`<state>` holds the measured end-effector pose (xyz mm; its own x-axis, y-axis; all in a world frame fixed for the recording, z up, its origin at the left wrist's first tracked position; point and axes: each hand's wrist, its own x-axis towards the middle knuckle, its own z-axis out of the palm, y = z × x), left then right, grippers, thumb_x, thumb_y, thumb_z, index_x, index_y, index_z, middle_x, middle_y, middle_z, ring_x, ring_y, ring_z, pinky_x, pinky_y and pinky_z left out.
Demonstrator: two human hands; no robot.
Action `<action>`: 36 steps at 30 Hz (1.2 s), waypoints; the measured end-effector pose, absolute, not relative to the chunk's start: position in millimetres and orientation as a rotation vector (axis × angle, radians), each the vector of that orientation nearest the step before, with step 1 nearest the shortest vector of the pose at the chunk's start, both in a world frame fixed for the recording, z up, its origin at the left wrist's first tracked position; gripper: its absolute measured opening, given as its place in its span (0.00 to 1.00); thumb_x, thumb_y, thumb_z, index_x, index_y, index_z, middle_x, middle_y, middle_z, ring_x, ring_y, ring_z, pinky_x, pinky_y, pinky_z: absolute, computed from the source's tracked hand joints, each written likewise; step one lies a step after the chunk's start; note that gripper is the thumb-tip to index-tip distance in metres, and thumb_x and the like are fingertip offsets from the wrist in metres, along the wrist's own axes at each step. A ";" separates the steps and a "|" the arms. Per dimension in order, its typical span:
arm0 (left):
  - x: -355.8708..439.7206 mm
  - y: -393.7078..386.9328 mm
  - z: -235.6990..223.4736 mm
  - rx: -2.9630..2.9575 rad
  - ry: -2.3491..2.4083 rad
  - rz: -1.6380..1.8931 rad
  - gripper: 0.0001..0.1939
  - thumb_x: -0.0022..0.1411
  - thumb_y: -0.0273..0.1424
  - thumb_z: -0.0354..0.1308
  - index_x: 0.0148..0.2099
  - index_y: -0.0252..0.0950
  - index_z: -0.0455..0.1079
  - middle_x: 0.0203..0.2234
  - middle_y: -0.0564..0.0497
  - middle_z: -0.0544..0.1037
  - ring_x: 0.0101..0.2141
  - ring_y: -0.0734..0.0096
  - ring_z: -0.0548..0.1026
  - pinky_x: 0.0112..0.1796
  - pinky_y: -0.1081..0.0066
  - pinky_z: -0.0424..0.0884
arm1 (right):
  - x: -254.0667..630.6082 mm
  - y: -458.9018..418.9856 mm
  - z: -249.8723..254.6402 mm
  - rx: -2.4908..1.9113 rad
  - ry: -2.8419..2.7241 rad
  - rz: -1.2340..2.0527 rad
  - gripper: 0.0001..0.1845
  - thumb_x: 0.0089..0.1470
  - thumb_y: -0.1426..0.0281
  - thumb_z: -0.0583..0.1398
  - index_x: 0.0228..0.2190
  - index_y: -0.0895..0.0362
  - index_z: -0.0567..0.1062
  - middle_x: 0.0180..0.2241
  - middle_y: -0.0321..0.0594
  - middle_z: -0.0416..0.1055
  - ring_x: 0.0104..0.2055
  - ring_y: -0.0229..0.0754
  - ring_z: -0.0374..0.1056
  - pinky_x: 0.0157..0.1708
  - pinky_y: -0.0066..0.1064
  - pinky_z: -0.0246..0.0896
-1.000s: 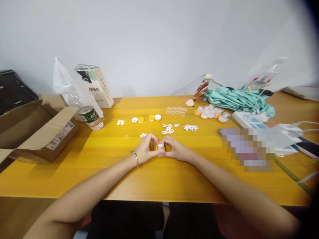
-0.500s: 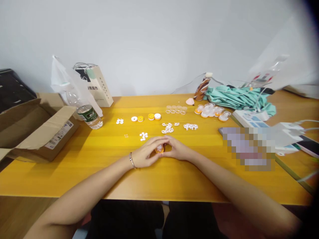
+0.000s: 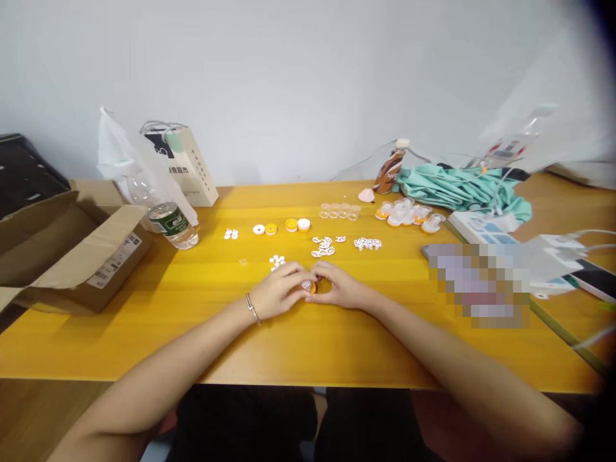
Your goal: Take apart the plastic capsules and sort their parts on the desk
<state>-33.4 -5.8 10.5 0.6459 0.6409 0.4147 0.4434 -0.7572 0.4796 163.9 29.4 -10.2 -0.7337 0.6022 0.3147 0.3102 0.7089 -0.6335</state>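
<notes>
Between my two hands, just above the table's middle, is a small round orange-and-white piece with a clear top (image 3: 308, 287). My left hand (image 3: 276, 292) is closed round its left side, thumb below and fingers above. My right hand (image 3: 339, 285) pinches it from the right, fingertips meeting those of the left. Fingers cover part of the piece. Close beyond the left hand lie small white discs (image 3: 277, 260). White openwork pieces (image 3: 323, 247) lie past the fingertips, with more such pieces (image 3: 367, 244) to their right.
Farther back are white and yellow rings (image 3: 291, 225), clear cups (image 3: 341, 212) and several orange-based clear-domed pieces (image 3: 404, 213). An open cardboard box (image 3: 115, 263) and a water bottle (image 3: 174, 225) stand left. On the right are a brown bottle (image 3: 391, 168), teal cloth (image 3: 462, 187) and a blurred-out flat object (image 3: 474, 282).
My left hand has shifted slightly left and its fingers have drawn back from over the right fingertips. The round piece has turned a little in the grip.
</notes>
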 end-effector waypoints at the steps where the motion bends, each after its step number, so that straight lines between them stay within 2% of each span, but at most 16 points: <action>1: -32.9 -6.2 10.5 2.510 0.972 0.847 0.13 0.60 0.36 0.53 0.44 0.36 0.67 0.35 0.46 0.70 0.37 0.67 0.69 0.41 0.65 0.67 | 163.6 29.3 -10.4 -0.703 -2.405 0.744 0.14 0.46 0.59 0.62 0.29 0.57 0.69 0.29 0.38 0.65 0.34 0.40 0.61 0.36 0.32 0.58; 3: -32.3 -7.4 12.4 2.464 1.082 0.876 0.17 0.55 0.40 0.57 0.44 0.35 0.67 0.33 0.47 0.70 0.36 0.65 0.69 0.41 0.63 0.67 | 163.3 29.4 -11.2 -0.710 -2.400 0.730 0.15 0.45 0.60 0.63 0.28 0.57 0.68 0.30 0.38 0.65 0.34 0.40 0.61 0.36 0.32 0.58; 6: -33.7 -8.3 16.6 2.490 0.855 0.796 0.25 0.56 0.38 0.57 0.54 0.37 0.59 0.47 0.42 0.66 0.48 0.60 0.65 0.48 0.60 0.63 | 163.7 30.0 -11.8 -0.705 -2.381 0.762 0.16 0.44 0.61 0.63 0.33 0.57 0.69 0.33 0.40 0.66 0.37 0.42 0.62 0.38 0.33 0.58; 8: -35.6 -7.5 16.9 2.521 0.672 0.739 0.20 0.61 0.32 0.51 0.56 0.39 0.57 0.52 0.42 0.63 0.51 0.63 0.62 0.51 0.61 0.61 | 163.9 29.9 -11.2 -0.701 -2.387 0.783 0.16 0.45 0.61 0.62 0.35 0.56 0.69 0.34 0.40 0.66 0.37 0.42 0.62 0.37 0.33 0.58; 10: -36.8 -6.2 14.7 2.523 0.699 0.765 0.14 0.63 0.30 0.47 0.52 0.39 0.63 0.46 0.44 0.68 0.46 0.67 0.67 0.47 0.64 0.65 | 163.7 29.4 -10.1 -0.706 -2.401 0.771 0.14 0.46 0.60 0.62 0.32 0.56 0.69 0.31 0.39 0.66 0.36 0.41 0.62 0.36 0.32 0.58; 12: -36.3 -5.4 12.6 2.489 0.890 0.847 0.12 0.61 0.35 0.51 0.45 0.36 0.66 0.35 0.47 0.71 0.36 0.70 0.70 0.40 0.68 0.68 | 163.4 28.9 -9.2 -0.713 -2.404 0.746 0.14 0.45 0.60 0.62 0.28 0.56 0.68 0.30 0.38 0.66 0.35 0.41 0.62 0.36 0.32 0.58; 14: -34.8 -5.7 12.5 2.442 1.050 0.899 0.15 0.56 0.40 0.56 0.41 0.35 0.67 0.30 0.50 0.70 0.32 0.70 0.69 0.36 0.68 0.68 | 163.2 28.8 -9.1 -0.715 -2.402 0.735 0.14 0.45 0.60 0.63 0.27 0.57 0.67 0.29 0.37 0.65 0.34 0.40 0.61 0.35 0.31 0.57; 18: -33.9 -6.7 17.1 2.478 0.795 0.805 0.25 0.55 0.38 0.58 0.54 0.37 0.58 0.46 0.42 0.66 0.47 0.61 0.65 0.47 0.60 0.64 | 163.7 30.0 -10.8 -0.703 -2.379 0.750 0.14 0.44 0.61 0.63 0.30 0.57 0.68 0.31 0.39 0.66 0.35 0.40 0.62 0.35 0.32 0.58; 20: -35.0 -6.1 17.6 2.504 0.618 0.741 0.20 0.61 0.32 0.51 0.56 0.39 0.56 0.51 0.42 0.64 0.51 0.63 0.63 0.50 0.61 0.61 | 163.9 30.6 -11.4 -0.696 -2.395 0.747 0.15 0.44 0.61 0.63 0.30 0.57 0.68 0.31 0.39 0.66 0.35 0.41 0.62 0.35 0.32 0.58; 22: -36.1 -5.2 16.3 2.511 0.652 0.755 0.14 0.64 0.30 0.47 0.51 0.39 0.62 0.46 0.44 0.68 0.47 0.67 0.67 0.47 0.64 0.64 | 164.0 30.8 -11.4 -0.697 -2.420 0.730 0.14 0.45 0.60 0.62 0.28 0.57 0.68 0.29 0.38 0.65 0.34 0.41 0.61 0.35 0.32 0.58; 25: -36.3 -5.2 15.5 2.477 0.950 0.856 0.13 0.58 0.38 0.55 0.43 0.36 0.68 0.33 0.48 0.71 0.35 0.68 0.70 0.39 0.67 0.68 | 163.9 30.6 -11.0 -0.700 -2.423 0.721 0.14 0.45 0.60 0.62 0.28 0.57 0.68 0.29 0.38 0.65 0.34 0.40 0.61 0.35 0.32 0.58; 27: -36.3 -5.9 17.4 2.459 1.018 0.879 0.20 0.53 0.42 0.59 0.45 0.36 0.66 0.35 0.47 0.70 0.37 0.66 0.69 0.41 0.65 0.67 | 163.9 30.6 -11.0 -0.694 -2.404 0.742 0.14 0.45 0.60 0.63 0.29 0.57 0.68 0.30 0.38 0.66 0.35 0.40 0.62 0.36 0.32 0.58; 29: -36.5 -6.5 20.0 2.480 0.863 0.819 0.25 0.55 0.40 0.58 0.53 0.37 0.60 0.44 0.43 0.68 0.46 0.62 0.66 0.47 0.62 0.64 | 164.1 30.8 -11.1 -0.690 -2.383 0.770 0.15 0.44 0.61 0.63 0.31 0.57 0.69 0.32 0.39 0.67 0.36 0.41 0.62 0.37 0.32 0.59; 31: -36.9 -6.5 21.0 2.499 0.686 0.740 0.21 0.61 0.35 0.51 0.56 0.39 0.57 0.49 0.43 0.65 0.50 0.63 0.64 0.50 0.61 0.62 | 164.2 31.1 -11.1 -0.692 -2.389 0.782 0.15 0.44 0.61 0.63 0.32 0.57 0.69 0.32 0.39 0.67 0.35 0.41 0.62 0.36 0.32 0.59; 33: -36.8 -6.0 19.8 2.506 0.702 0.741 0.15 0.63 0.33 0.48 0.51 0.38 0.62 0.44 0.44 0.69 0.45 0.66 0.68 0.46 0.64 0.65 | 164.2 31.2 -10.6 -0.702 -2.409 0.764 0.15 0.44 0.60 0.63 0.30 0.57 0.69 0.30 0.39 0.66 0.34 0.41 0.62 0.36 0.32 0.58; 36: -36.2 -5.5 17.2 2.470 0.964 0.874 0.14 0.57 0.40 0.55 0.41 0.35 0.67 0.31 0.49 0.70 0.33 0.70 0.68 0.36 0.69 0.67 | 163.9 31.0 -9.8 -0.710 -2.414 0.743 0.15 0.43 0.59 0.63 0.28 0.57 0.69 0.29 0.38 0.66 0.34 0.40 0.61 0.35 0.32 0.57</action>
<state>-36.2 -5.5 17.2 0.5785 0.6998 0.4190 0.4854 -0.7082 0.5127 163.9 31.0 -9.8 -0.7320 0.6055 0.3123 0.3251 0.7133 -0.6209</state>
